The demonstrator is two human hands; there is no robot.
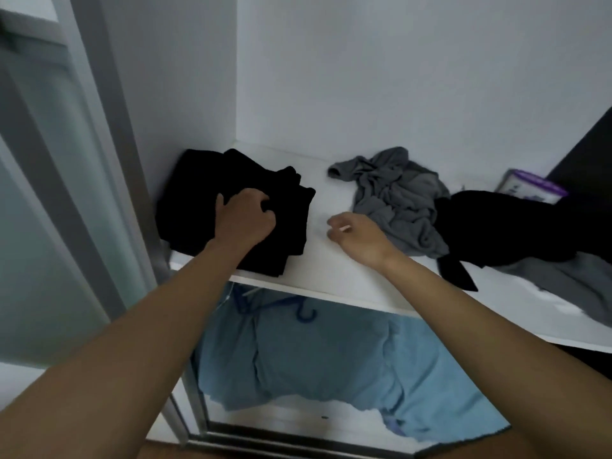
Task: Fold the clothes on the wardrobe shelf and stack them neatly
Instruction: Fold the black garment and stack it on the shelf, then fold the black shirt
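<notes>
A: What carries the clothes, and what is round it?

B: A white wardrobe shelf (331, 200), closed in by a white back wall (364, 77) and a side wall on the left. A frosted sliding door (39, 226) stands further left. Under the shelf a light blue garment (314, 359) hangs on a blue hanger (304, 314).

A: And the clothes themselves?

B: A black folded pile (198, 193) lies at the left end, its layers stepped and its near corner at the shelf's front edge. Well apart to the right sits a grey crumpled garment (394, 197), bunched and creased. A black garment (503, 226) touches its right side, with a strip hanging over the front edge. A grey cloth (569, 286) is spread flat at the right end. A purple-edged packet (530, 187) stands behind the black garment.

A: The hands?

B: The left grip (246, 220), a bare hand, has its fingers curled into the top of the black folded pile. The right grip (357, 236) is over bare shelf just beside the grey crumpled garment, fingers loosely curled, holding nothing
</notes>
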